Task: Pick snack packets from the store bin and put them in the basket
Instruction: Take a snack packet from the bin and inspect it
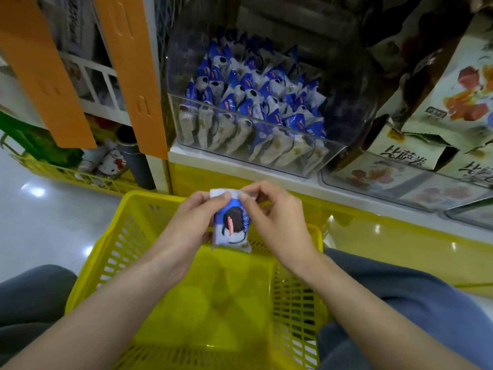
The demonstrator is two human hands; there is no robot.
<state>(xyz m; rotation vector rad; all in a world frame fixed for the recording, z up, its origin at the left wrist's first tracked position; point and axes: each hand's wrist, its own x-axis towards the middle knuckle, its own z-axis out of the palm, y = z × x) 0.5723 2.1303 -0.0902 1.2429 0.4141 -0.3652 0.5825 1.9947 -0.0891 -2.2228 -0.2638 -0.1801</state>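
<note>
As L hand (pixel 196 212), R hand (pixel 274 220) pinch pkt (pixel 232 232), txt illegible

Bare L forearm (pixel 106 303) and R forearm (pixel 373 303) were stretched fwd from the bottom corners, converging toward the middle. L hand (pixel 196 217) was curled, w/ thumb and forefinger pinched on the top edge of a packet (pixel 231 231). R hand (pixel 278 220) was held opposite, fingers bent, the same edge pinched betw. thumb and fingertips. Both hands were raised side by side, fingertips nearly met.
</note>
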